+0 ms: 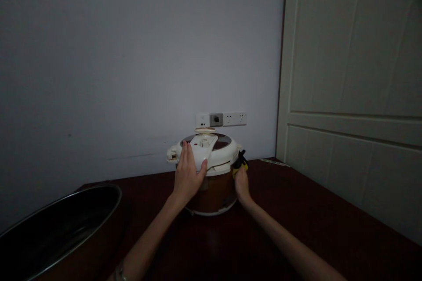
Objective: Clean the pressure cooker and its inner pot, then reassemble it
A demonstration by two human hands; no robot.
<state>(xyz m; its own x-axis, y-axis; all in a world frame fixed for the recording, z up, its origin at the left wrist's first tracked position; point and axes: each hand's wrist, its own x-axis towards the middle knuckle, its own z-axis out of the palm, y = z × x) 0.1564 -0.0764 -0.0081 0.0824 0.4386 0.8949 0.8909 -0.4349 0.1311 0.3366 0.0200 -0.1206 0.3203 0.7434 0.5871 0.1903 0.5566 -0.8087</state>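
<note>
An electric pressure cooker (212, 193) with a brown body and a white lid (226, 156) stands upright on the dark red table. My left hand (188, 175) lies against the front left of the lid, fingers stretched out and thumb apart. At the cooker's right side, my right hand (242, 183) is closed round a small yellow and black object (240, 166). Its exact kind is too dark and too covered to make out. The object is close to the cooker's wall; whether it touches cannot be told.
A large dark pan (114, 189) with a shiny rim is at the lower left. Behind the cooker, wall sockets (234, 118) sit low on the wall. A pale panelled door (349, 74) rises along the right. A thin printed strip (274, 163) lies at the table's back edge.
</note>
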